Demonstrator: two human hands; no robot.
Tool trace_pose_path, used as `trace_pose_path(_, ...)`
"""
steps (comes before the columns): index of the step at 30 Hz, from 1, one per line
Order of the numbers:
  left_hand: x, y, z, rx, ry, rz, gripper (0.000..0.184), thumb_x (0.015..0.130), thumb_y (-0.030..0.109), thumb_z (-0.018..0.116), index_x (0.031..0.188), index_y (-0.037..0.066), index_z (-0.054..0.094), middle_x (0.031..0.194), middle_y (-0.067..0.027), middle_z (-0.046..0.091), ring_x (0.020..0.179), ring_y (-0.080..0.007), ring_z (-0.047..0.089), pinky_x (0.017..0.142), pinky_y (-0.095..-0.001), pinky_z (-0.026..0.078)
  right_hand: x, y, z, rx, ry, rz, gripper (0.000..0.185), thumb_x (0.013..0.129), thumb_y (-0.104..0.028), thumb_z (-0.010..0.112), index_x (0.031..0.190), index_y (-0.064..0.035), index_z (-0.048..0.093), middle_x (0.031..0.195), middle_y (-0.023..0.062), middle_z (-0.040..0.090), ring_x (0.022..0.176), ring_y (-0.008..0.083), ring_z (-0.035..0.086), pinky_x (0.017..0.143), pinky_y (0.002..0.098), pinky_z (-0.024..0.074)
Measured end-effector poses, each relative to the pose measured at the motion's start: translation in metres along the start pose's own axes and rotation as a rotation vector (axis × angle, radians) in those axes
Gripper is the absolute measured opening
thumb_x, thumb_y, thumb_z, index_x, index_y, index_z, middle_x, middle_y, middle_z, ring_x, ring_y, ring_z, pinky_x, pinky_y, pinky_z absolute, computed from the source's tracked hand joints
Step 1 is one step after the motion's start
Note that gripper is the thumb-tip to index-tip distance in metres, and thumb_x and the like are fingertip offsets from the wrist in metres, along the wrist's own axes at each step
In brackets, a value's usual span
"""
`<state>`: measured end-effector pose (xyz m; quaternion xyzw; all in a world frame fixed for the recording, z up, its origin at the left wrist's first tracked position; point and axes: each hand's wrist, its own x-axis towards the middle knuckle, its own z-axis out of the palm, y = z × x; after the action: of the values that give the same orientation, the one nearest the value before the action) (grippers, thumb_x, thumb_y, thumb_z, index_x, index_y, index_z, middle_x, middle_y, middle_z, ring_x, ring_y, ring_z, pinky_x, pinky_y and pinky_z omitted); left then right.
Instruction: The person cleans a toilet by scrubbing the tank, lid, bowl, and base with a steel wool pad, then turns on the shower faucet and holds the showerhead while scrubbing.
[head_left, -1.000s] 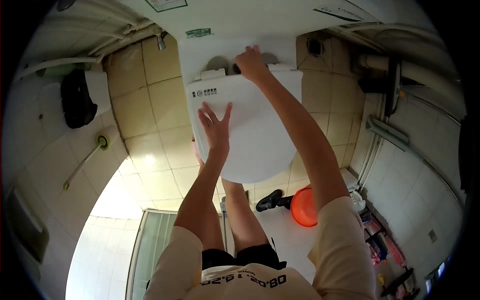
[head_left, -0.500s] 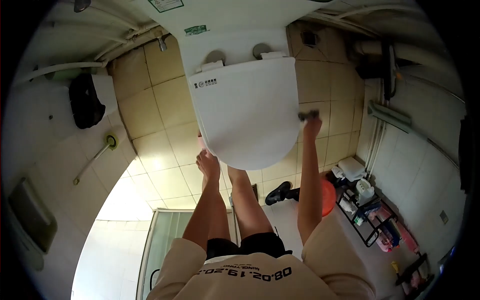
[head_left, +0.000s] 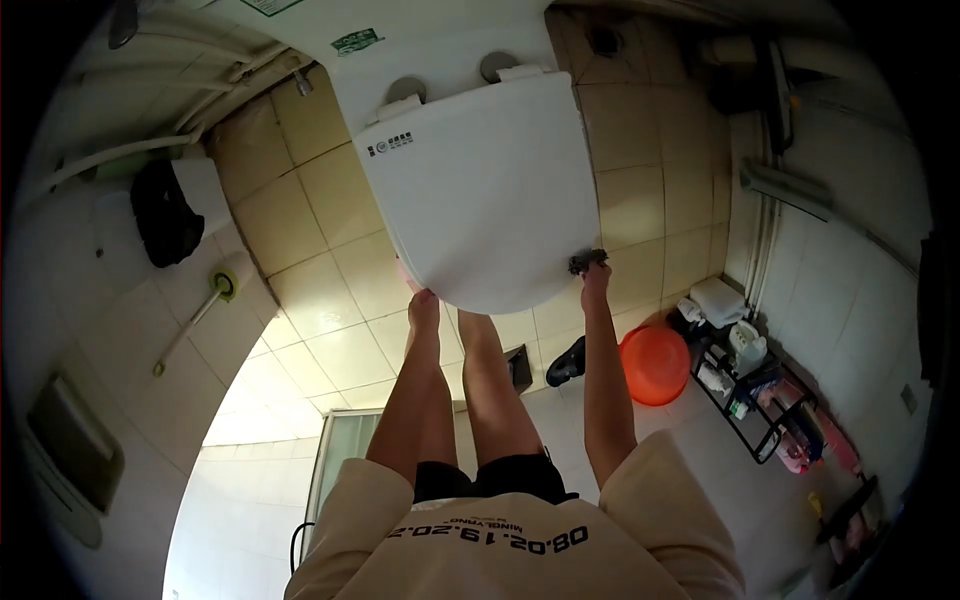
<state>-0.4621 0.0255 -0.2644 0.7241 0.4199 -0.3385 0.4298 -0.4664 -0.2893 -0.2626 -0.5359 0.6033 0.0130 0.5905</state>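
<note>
A white toilet lid (head_left: 485, 200) fills the upper middle of the head view, small dark print near its hinge end. My left hand (head_left: 424, 303) is closed on the lid's front left edge, its fingers partly hidden by the lid. In my right hand (head_left: 596, 279) is a dark grey, rough-looking scrubber (head_left: 588, 261), pressed to the lid's right edge near the front. Both my legs (head_left: 492, 385) run toward the toilet, and the lid covers my feet almost wholly.
On the right stand an orange-red basin (head_left: 655, 365) and a black rack (head_left: 765, 400) with bottles and cloths. A black shoe (head_left: 567, 362) lies near the basin. A green-and-white long-handled tool (head_left: 195, 318) is at the left wall. Tan tiles (head_left: 335, 195) surround the toilet.
My right hand has brought the scrubber down along the lid's right side, toward its front corner. My left hand stays at the front left edge. The view has shifted, showing more of the basin.
</note>
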Motion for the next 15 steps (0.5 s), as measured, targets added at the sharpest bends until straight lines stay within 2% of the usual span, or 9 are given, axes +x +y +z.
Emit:
trace_pose_path(2, -0.008, 0.004, 0.000, -0.088, -0.023, -0.074, 0.026, 0.073, 0.013, 0.052, 0.095, 0.003, 0.059, 0.085, -0.0044, 0.059, 0.081, -0.0127, 0.054, 0.074, -0.0239, 0.042, 0.026, 0.027, -0.007, -0.079, 0.178, -0.063, 0.012, 0.075, -0.009, 0.047, 0.065, -0.0035, 0.049, 0.061, -0.0002, 0.044, 0.055, 0.0104, 0.039, 0.051, 0.0278, 0.0314)
trace_pose_path(3, -0.007, -0.002, 0.002, -0.089, -0.022, -0.072, 0.026, 0.073, 0.013, 0.052, 0.095, 0.003, 0.059, 0.085, -0.0044, 0.059, 0.081, -0.0127, 0.054, 0.074, -0.0239, 0.042, 0.019, 0.020, -0.006, -0.078, 0.176, -0.066, 0.012, 0.075, -0.009, 0.047, 0.065, -0.0035, 0.049, 0.061, -0.0002, 0.044, 0.055, 0.0104, 0.039, 0.051, 0.0278, 0.0314)
trace_pose_path(5, -0.001, -0.020, 0.008, -0.407, -0.075, -0.117, 0.021, 0.073, 0.015, 0.051, 0.089, 0.005, 0.060, 0.078, -0.0016, 0.056, 0.074, -0.0107, 0.051, 0.068, -0.0231, 0.040, -0.007, -0.005, 0.000, -0.111, 0.013, -0.083, 0.012, 0.073, -0.007, 0.046, 0.063, -0.0031, 0.049, 0.060, -0.0009, 0.042, 0.055, 0.0109, 0.039, 0.050, 0.0279, 0.0300)
trace_pose_path(9, -0.009, -0.009, 0.002, -0.305, -0.150, -0.068, 0.018, 0.072, 0.017, 0.050, 0.083, 0.006, 0.060, 0.072, -0.0005, 0.053, 0.068, -0.0094, 0.047, 0.064, -0.0228, 0.038, -0.019, -0.015, 0.003, -0.088, 0.022, -0.139, 0.010, 0.073, -0.007, 0.046, 0.064, -0.0026, 0.049, 0.060, -0.0007, 0.043, 0.055, 0.0107, 0.039, 0.051, 0.0280, 0.0301)
trace_pose_path(12, -0.009, -0.009, -0.002, -0.298, -0.141, 0.029, 0.019, 0.072, 0.018, 0.049, 0.080, 0.005, 0.060, 0.073, -0.0012, 0.053, 0.068, -0.0101, 0.046, 0.064, -0.0238, 0.038, -0.026, -0.023, -0.002, -0.046, 0.037, -0.076, 0.009, 0.073, -0.007, 0.045, 0.065, -0.0029, 0.049, 0.060, -0.0007, 0.042, 0.054, 0.0109, 0.038, 0.050, 0.0283, 0.0297)
trace_pose_path(14, 0.000, -0.017, -0.002, -0.091, -0.101, 0.025, 0.018, 0.073, 0.018, 0.049, 0.076, 0.004, 0.059, 0.072, -0.0024, 0.053, 0.069, -0.0108, 0.047, 0.065, -0.0256, 0.038, -0.026, -0.023, -0.018, -0.073, -0.048, -0.053, 0.011, 0.076, -0.011, 0.051, 0.076, 0.0005, 0.054, 0.072, 0.0045, 0.053, 0.063, 0.0145, 0.051, 0.059, 0.0257, 0.0403)
trace_pose_path(15, -0.003, -0.016, -0.005, -0.093, -0.099, 0.033, 0.018, 0.073, 0.018, 0.049, 0.076, 0.004, 0.059, 0.072, -0.0024, 0.053, 0.069, -0.0108, 0.047, 0.065, -0.0256, 0.038, -0.032, -0.029, -0.021, -0.067, -0.052, -0.060, 0.011, 0.076, -0.011, 0.051, 0.076, 0.0005, 0.054, 0.072, 0.0045, 0.053, 0.063, 0.0145, 0.051, 0.059, 0.0257, 0.0403)
